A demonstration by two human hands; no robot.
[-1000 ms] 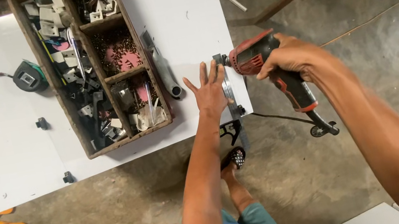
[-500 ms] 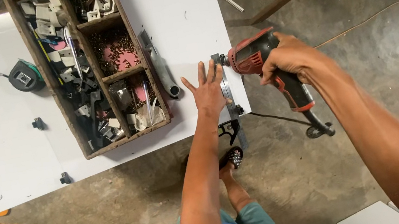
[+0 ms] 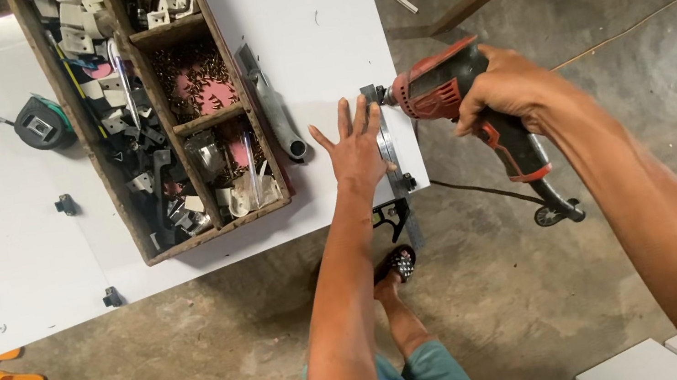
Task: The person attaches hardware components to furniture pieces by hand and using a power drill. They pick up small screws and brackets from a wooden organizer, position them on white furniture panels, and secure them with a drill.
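The drill bit is hard to make out here: where the nose of the red power drill (image 3: 455,86) meets the edge of the white board (image 3: 310,28), the tip is lost behind a narrow metal rule (image 3: 389,153) and the fingers of the left hand (image 3: 358,151). The drill's cord (image 3: 487,191) trails off from the grip and ends near a small black chuck key (image 3: 558,213) on the concrete floor (image 3: 562,299).

Long axis of the drill body runs left to right, nose pointing left at the board's right edge, handle slanting down toward the near right. The right hand (image 3: 506,86) is wrapped fully round that handle, fingers closed tight. The left hand lies flat and spread wide on the board's near right corner, palm down, gripping nothing, just beside the rule.

Further left on the board sits a wooden tool tray (image 3: 154,250) crammed with brackets and screws, too jumbled to sort out, its far end cut off by the frame. A tape measure (image 3: 41,124) lies left of it. A sandalled foot (image 3: 395,265) shows below the board's edge.
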